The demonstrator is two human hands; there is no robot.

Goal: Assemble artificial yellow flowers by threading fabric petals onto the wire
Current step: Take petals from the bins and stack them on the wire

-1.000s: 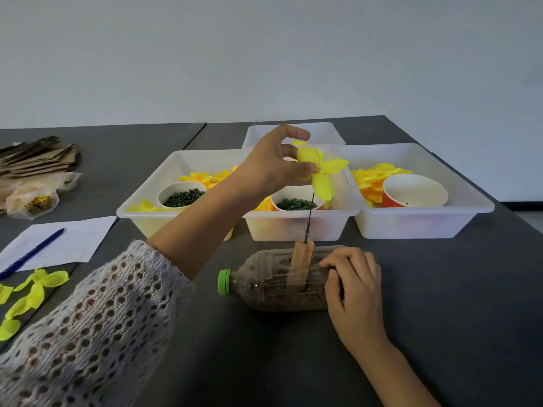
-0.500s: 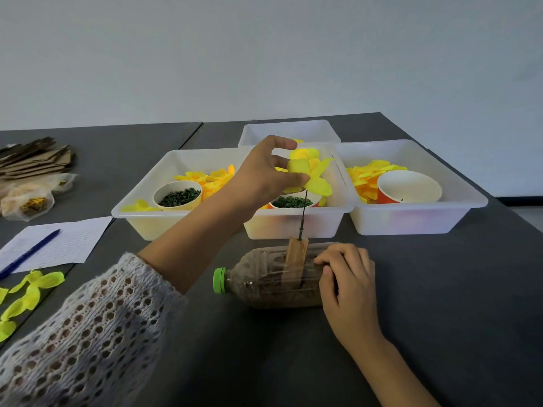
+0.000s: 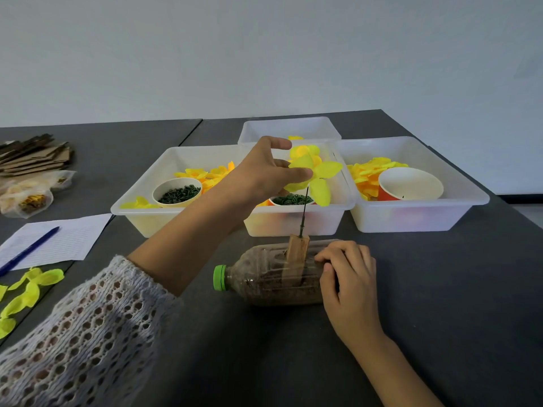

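Dark grey tabletop (image 3: 440, 304), pale wall behind; items listed by position relative to the two hands.

Left hand (image 3: 264, 174): raised, thumb and fingers pinching a yellow fabric petal piece (image 3: 318, 177) at the top of the wire (image 3: 304, 214); index finger extended above the petals. Knitted openwork sleeve (image 3: 88, 333) pushed up the forearm.

Right hand (image 3: 349, 286): resting on the tabletop, fingers curled over the end of a clear plastic bottle (image 3: 270, 282) lying on its side, green cap (image 3: 219, 277) pointing away from this hand. Bottle holds brown granular fill.

Just beside the right hand's fingertips: wooden block (image 3: 298, 254) standing in a slot in the bottle; the thin dark wire rises upright from its top to the petals.

Beyond the left hand: three white plastic trays side by side, a fourth tray (image 3: 289, 129) behind them. Left tray (image 3: 138, 198): loose yellow and orange petals, paper cup of small dark green pieces (image 3: 177, 192). Middle tray (image 3: 293, 223): second cup of green pieces (image 3: 291, 199), partly hidden by the hand. Right tray (image 3: 417, 218): yellow petals, orange paper cup (image 3: 410, 186), white inside.

Outward of the left forearm: lined paper (image 3: 58, 239) with blue pen (image 3: 29, 251); loose yellow-green petals (image 3: 26, 292) at the table edge; clear bags (image 3: 29, 195), contents unclear; stacked cardboard pieces (image 3: 32, 155).
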